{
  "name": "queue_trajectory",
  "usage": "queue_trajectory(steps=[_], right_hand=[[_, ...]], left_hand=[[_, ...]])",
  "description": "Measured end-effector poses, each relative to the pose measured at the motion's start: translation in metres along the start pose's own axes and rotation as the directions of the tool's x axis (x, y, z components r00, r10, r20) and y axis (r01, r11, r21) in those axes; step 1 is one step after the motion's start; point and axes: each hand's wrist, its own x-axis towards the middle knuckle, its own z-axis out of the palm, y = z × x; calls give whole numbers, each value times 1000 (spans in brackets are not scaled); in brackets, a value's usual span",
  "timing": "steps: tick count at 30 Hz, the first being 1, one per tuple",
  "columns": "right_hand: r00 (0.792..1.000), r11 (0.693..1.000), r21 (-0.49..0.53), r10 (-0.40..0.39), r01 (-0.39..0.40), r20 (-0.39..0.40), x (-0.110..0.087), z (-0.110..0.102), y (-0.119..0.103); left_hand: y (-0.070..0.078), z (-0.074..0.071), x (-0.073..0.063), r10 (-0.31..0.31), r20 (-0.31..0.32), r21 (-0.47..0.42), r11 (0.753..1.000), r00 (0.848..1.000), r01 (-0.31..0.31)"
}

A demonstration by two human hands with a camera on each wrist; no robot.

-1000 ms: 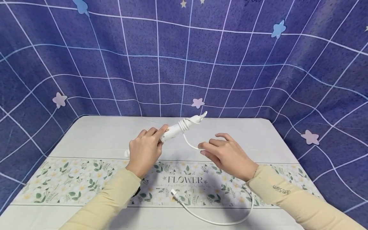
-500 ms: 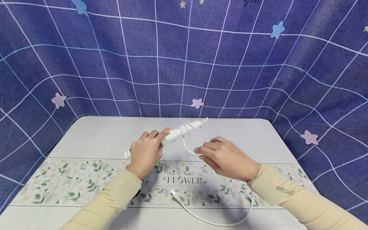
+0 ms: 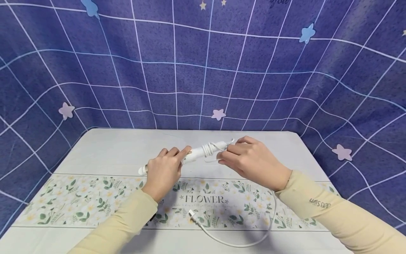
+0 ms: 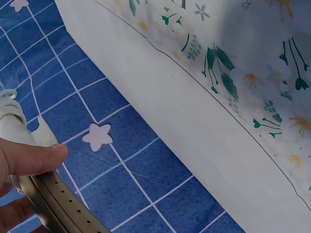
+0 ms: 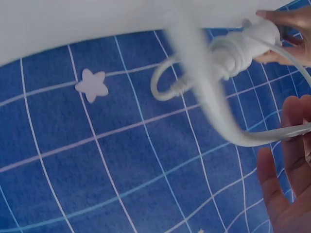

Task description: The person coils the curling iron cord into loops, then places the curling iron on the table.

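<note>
My left hand [image 3: 163,173] grips a white curling iron [image 3: 195,154] by its middle, holding it over the table at a slant with its corded end up and right. In the left wrist view, the thumb lies across its brownish-gold barrel [image 4: 68,201], which bears a row of small holes. Several turns of white cord [image 3: 207,149] wrap the handle. My right hand [image 3: 253,162] is close beside the corded end, pinching the loose run of cord [image 5: 272,136] between thumb and fingers. From there the cord hangs behind the right wrist to a plug [image 3: 192,214] near the table's front.
A white table [image 3: 111,148] carries a floral band [image 3: 108,197] reading "FLOWER". Behind and beside it hangs a blue gridded curtain [image 3: 190,77] with star shapes. The lower cord [image 3: 234,246] curves across the table's front.
The curling iron has tipped flatter and shifted slightly right. My right hand first dipped, then rose toward the corded end with the cord, and the loop between them shortened. The plug stays put.
</note>
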Motion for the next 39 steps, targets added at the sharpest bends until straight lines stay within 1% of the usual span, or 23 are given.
queue_trajectory(steps=[3,6,12,15,18,23,27,31,35,38,39], right_hand=[[999,998,-49,-39,39,-6,5,-4,4],[998,995,-76,-68,67,-7,9,-7,9],[998,996,-72,-60,59,-4,17,-10,23],[999,998,-55,-32,31,-5,19,-9,31],[1000,1000,-21,6,-6,11,21,-5,38],[997,998,19,59,-60,50,22,4,49],[989,989,66,124,-129,80,20,11,57],[976,971,138,180,-196,118,18,18,65],[963,945,217,214,-246,163,16,24,70],[947,919,263,239,-292,214,15,29,73],[939,908,280,250,-313,238,14,30,73]], left_hand=[[2,0,-1,21,4,4,1000,1000,-21],[5,1,-3,42,1,2,999,999,-42],[8,2,-4,94,-30,-14,995,995,-94],[9,2,-3,114,-44,-20,993,992,-115],[9,3,-3,123,-44,-25,992,991,-124],[8,4,-3,123,-35,-28,992,992,-124],[7,4,-2,119,-34,-36,992,992,-120],[5,4,-1,124,-27,-45,991,992,-125],[4,2,0,143,-11,-61,988,990,-144],[3,1,1,162,-5,-79,984,987,-162],[3,1,1,168,-3,-86,982,986,-168]])
